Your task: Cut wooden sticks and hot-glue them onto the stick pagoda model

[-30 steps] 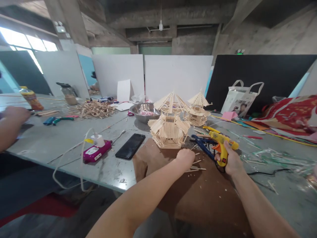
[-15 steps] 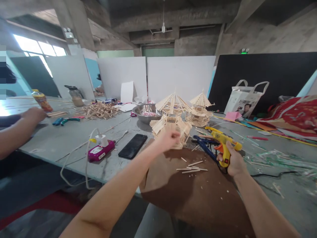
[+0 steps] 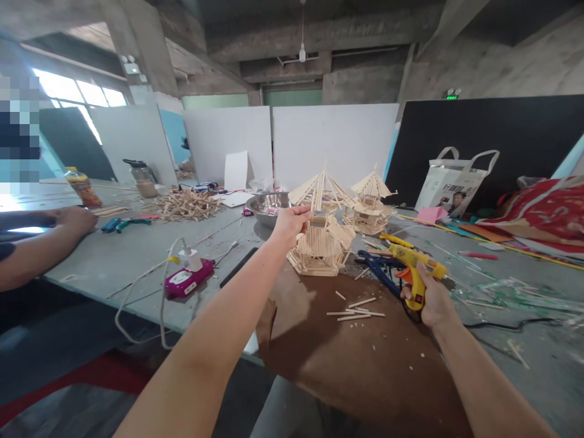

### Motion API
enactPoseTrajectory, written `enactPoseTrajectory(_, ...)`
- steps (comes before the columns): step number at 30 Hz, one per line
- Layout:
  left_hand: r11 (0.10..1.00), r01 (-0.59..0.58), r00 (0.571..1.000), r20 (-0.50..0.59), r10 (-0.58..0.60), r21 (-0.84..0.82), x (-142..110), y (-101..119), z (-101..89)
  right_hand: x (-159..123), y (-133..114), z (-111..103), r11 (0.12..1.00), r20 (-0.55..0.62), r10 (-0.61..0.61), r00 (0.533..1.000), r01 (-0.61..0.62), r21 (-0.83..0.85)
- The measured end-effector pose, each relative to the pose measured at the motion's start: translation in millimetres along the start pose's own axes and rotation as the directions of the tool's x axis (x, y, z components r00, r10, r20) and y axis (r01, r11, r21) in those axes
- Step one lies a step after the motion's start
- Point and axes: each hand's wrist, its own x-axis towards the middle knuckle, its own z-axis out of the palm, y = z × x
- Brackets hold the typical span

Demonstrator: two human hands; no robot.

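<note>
My left hand is raised at the upper left side of a pagoda model built from thin wooden sticks. Its fingers are pinched together beside the model's top, and what they hold, if anything, cannot be made out. The hand covers the model's left eave. My right hand grips a yellow hot glue gun by its handle, low over the table to the right of the model. Several loose wooden sticks lie on the brown board in front of the model.
Behind stand a second stick model and a metal bowl. A pile of sticks, a purple power strip and a partly hidden phone lie left. Blue pliers sit near the glue gun. A co-worker's hand rests at far left.
My left hand has moved up and left, from in front of the model to its upper left side, uncovering the front panel. My right hand and the glue gun have hardly moved.
</note>
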Motion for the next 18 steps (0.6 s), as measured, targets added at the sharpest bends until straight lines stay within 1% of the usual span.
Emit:
enactPoseTrajectory(6, 0.992, 0.07, 0.998, 0.016, -0.068, -0.106, 3.2, 3.5, 2.3, -2.5, -3.0, 3.5, 1.0, -0.022, 0.012, 1.0, -0.012, 0.024)
enactPoseTrajectory(9, 0.984, 0.098, 0.995, 0.026, -0.095, -0.146, 5.4, 3.7, 3.5, -3.2, -3.8, 4.8, 1.0, -0.005, 0.019, 1.0, -0.018, 0.023)
enactPoseTrajectory(14, 0.973, 0.131, 0.991, 0.031, -0.127, -0.188, 8.2, 2.6, 5.9, -1.6, -2.2, 3.0, 1.0, 0.034, -0.018, 0.999, 0.018, 0.005)
enactPoseTrajectory(18, 0.966, 0.147, 0.989, 0.024, -0.145, -0.21, 10.1, 0.9, 6.8, -0.3, -0.6, 0.8, 1.0, 0.024, -0.007, 1.0, 0.007, -0.003)
